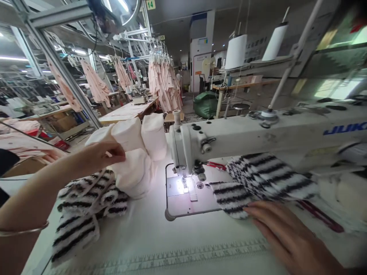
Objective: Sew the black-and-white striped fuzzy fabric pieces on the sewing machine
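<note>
Nearest on the table (155, 238), the right hand (282, 233) lies flat and open on a fluffy striped piece (258, 183) beside the needle plate (183, 191). Farther left, the left hand (100, 154) pinches a white fleece piece (134, 170) above a striped pile (86, 206). Nothing lies under the needle, so stitching seems not yet begun.

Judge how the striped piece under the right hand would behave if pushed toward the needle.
Probably floppy: the striped piece drapes and folds under the machine arm. Likely light, since the flat right hand alone pins it. Its fuzzy pile may drag on the table and bunch rather than slide.
</note>
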`<action>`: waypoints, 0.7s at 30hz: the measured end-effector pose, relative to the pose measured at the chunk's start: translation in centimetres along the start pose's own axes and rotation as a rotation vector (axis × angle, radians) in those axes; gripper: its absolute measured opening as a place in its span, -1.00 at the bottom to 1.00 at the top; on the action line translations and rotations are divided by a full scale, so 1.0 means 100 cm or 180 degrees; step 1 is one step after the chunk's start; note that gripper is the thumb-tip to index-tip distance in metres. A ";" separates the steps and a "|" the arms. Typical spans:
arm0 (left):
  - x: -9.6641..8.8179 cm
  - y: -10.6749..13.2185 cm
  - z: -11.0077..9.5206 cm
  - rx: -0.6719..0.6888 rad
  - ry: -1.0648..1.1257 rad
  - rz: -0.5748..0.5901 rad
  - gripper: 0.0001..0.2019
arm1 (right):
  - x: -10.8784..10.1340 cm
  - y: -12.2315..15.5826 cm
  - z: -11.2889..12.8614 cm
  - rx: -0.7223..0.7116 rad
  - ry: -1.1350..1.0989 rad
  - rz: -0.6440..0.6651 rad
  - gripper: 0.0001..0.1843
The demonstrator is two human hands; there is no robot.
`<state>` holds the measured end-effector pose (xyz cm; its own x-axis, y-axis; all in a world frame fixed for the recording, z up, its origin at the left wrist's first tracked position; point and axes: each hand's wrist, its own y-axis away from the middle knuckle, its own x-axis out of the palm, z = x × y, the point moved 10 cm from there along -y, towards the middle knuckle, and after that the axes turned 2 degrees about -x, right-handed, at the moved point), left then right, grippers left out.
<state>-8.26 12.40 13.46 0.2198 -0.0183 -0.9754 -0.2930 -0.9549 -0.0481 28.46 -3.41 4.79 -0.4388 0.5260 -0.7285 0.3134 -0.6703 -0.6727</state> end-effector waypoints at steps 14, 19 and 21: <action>0.141 0.065 -0.145 0.0531 0.0641 0.0875 -0.94 | 0.045 -0.012 -0.006 -0.0002 0.0133 0.0389 -0.75; 0.177 0.074 -0.172 -0.0223 0.3497 0.1686 -0.66 | 0.013 -0.025 0.024 0.0269 -0.0190 0.0060 -0.83; 0.195 0.092 -0.195 -0.0858 0.5105 0.2605 -0.47 | 0.006 -0.022 0.057 0.0110 -0.0398 0.0097 -0.74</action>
<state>11.50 -2.52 -1.85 0.7432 -0.5341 0.4030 -0.6687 -0.5734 0.4734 22.75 -4.60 6.53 -0.5317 0.4374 -0.7252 0.2998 -0.7036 -0.6442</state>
